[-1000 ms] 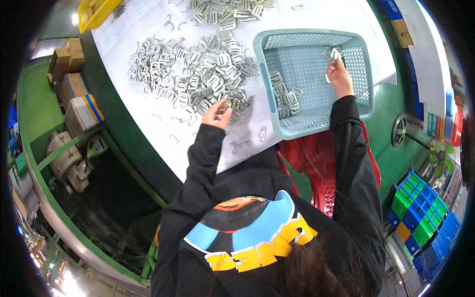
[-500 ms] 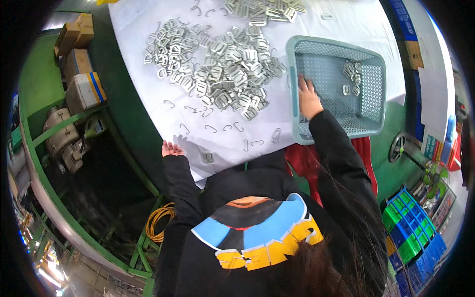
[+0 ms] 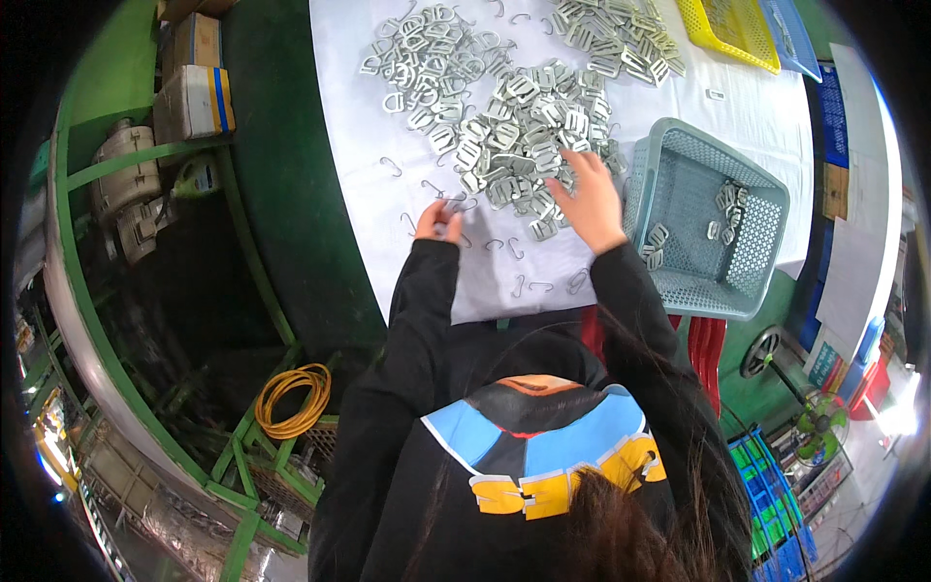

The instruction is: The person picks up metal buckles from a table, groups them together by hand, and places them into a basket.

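Observation:
A large heap of silver metal strap buckles [image 3: 504, 131] lies on the white-covered table. My right hand [image 3: 593, 204] rests at its near right edge, thumb and fingers spread over the buckles, with nothing visible in its grip. Near the heap's lower left, my left hand [image 3: 436, 223] is bent, thumb apart from the fingers. Beside its fingertips lies a thin wire hook [image 3: 467, 204]; contact is unclear. More wire hooks [image 3: 516, 250] are scattered in front. To the right, a grey-blue plastic basket [image 3: 703, 303] contains several buckles [image 3: 729, 209].
Behind the heap are D-shaped metal rings [image 3: 427, 44] and another buckle pile [image 3: 621, 39]. A yellow basket [image 3: 713, 39] and a blue one [image 3: 790, 39] stand at the far right. Below the table's right side is a red stool [image 3: 705, 349]; a green frame [image 3: 116, 388] stands left.
My right hand has left the basket and is over the buckle heap. My left hand has moved forward to the hooks near the heap. The view has shifted, bringing the far baskets into sight.

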Motion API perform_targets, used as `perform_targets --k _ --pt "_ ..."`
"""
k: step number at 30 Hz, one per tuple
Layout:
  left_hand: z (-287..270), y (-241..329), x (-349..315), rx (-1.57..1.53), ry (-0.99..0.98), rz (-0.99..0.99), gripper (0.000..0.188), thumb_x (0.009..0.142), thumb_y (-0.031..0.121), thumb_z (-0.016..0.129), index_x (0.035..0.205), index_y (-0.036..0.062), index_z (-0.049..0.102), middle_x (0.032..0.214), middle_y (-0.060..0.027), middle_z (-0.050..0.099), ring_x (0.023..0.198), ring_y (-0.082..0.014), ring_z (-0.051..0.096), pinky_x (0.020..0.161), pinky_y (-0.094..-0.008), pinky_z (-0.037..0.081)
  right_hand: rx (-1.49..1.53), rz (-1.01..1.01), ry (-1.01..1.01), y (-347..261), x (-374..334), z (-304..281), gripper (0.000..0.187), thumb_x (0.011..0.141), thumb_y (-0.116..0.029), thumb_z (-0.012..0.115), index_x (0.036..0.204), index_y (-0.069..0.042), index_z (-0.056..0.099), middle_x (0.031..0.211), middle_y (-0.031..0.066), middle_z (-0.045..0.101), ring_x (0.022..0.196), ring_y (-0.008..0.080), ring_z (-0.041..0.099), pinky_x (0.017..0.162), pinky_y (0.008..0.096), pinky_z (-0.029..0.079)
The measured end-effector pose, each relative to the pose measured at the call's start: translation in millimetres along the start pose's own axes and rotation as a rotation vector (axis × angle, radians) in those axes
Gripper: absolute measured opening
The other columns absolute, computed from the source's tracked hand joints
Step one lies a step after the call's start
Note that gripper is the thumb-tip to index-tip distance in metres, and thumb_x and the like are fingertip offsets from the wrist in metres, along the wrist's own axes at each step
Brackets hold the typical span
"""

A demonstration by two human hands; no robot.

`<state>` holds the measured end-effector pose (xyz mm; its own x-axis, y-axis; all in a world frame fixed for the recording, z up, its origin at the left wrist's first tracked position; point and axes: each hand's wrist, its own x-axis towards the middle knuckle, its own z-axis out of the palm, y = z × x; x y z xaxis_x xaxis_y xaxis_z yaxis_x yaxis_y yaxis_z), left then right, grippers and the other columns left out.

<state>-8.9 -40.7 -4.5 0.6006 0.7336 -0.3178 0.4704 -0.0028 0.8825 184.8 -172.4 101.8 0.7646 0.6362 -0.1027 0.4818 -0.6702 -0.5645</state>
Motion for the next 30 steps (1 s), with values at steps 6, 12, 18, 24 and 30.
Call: perform_targets --k 6,12,18,24,30 --pt "36.4 68.6 48.0 0.563 -0.071 0.457 0.047 0.066 0.027 0.061 0.107 0.0096 0.046 0.094 -0.0133 0.047 0.086 -0.0300 0.045 0.077 -0.0356 0.037 -0.314 -0.177 -0.018 24.4 22.6 43.7 0.038 0.065 -0.017 0.062 0.098 -0.008 0.048 0.094 0.0097 0.044 0.085 0.0261 0.047 0.067 0.0336 0.042" --pt "20.4 53.3 81.2 0.346 -0.098 0.436 0.019 0.074 0.021 0.054 0.082 0.0045 0.058 0.070 -0.0077 0.055 0.066 -0.0220 0.052 0.063 -0.0303 0.042 0.251 0.010 -0.053 34.6 21.0 22.3 0.018 0.072 -0.015 0.057 0.078 0.001 0.055 0.065 0.0069 0.051 0.058 0.0184 0.051 0.055 0.0285 0.040" --pt "-2.8 37.0 64.0 -0.320 -0.262 -0.308 0.020 0.077 0.021 0.054 0.076 0.0018 0.056 0.064 -0.0024 0.054 0.053 -0.0083 0.048 0.048 -0.0212 0.039 0.840 0.499 -0.274 23.1 -11.4 15.6 0.022 0.075 -0.017 0.056 0.079 0.005 0.054 0.058 0.0040 0.050 0.054 0.0073 0.047 0.050 0.0217 0.038" --pt "-17.4 27.8 42.4 -0.250 -0.212 -0.399 0.019 0.077 0.022 0.055 0.077 0.0032 0.055 0.055 -0.0017 0.052 0.043 -0.0079 0.047 0.039 -0.0202 0.036 0.546 0.565 -0.070 47.5 -29.9 31.0 0.025 0.072 -0.020 0.058 0.079 0.004 0.056 0.063 0.0060 0.055 0.055 0.0119 0.049 0.053 0.0243 0.039" --pt "-15.5 -7.1 43.6 -0.441 -0.181 -0.568 0.017 0.078 0.021 0.053 0.075 0.0046 0.054 0.057 -0.0020 0.052 0.041 -0.0084 0.046 0.037 -0.0194 0.037 1.080 0.767 -0.096 59.4 -43.0 26.8 0.021 0.074 -0.022 0.058 0.077 -0.002 0.057 0.060 -0.0007 0.052 0.047 0.0048 0.043 0.043 0.0192 0.035"
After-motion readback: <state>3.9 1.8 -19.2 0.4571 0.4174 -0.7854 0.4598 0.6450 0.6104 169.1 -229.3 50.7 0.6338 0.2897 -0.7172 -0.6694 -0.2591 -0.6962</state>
